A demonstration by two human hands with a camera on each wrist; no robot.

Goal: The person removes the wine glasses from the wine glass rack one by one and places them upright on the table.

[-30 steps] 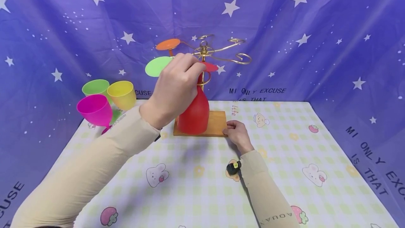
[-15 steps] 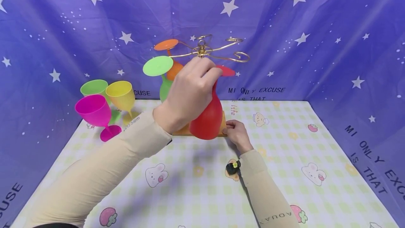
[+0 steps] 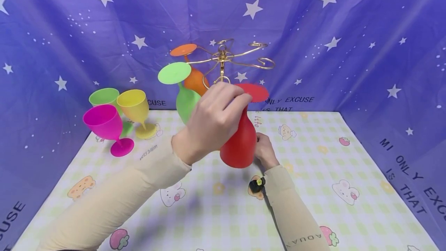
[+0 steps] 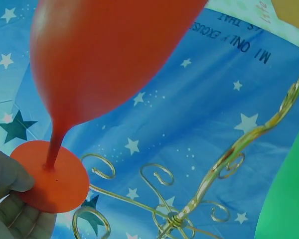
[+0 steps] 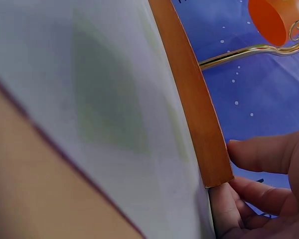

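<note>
My left hand [image 3: 214,121] pinches the round foot of a red plastic goblet [image 3: 240,142], held upside down in front of the gold wire rack [image 3: 222,55]. In the left wrist view, thumb and fingers grip the edge of the red foot [image 4: 52,179], clear of the wire hooks. My right hand [image 3: 266,150] pinches the corner of the rack's wooden base [image 5: 202,119], thumb on one side and fingers on the other; the goblet mostly hides this in the head view. A light green goblet [image 3: 186,102] and an orange goblet [image 3: 195,80] hang upside down on the rack's left arms.
Upright at the left stand a magenta goblet [image 3: 104,121], a yellow goblet [image 3: 132,104] and a green goblet [image 3: 104,97]. The checked tablecloth [image 3: 306,181] covers the table. A starry blue-purple curtain [image 3: 296,18] encloses the back and sides.
My left hand has drawn the red goblet away from the rack, to the right and nearer to me, and lower. My right hand has stayed at the wooden base.
</note>
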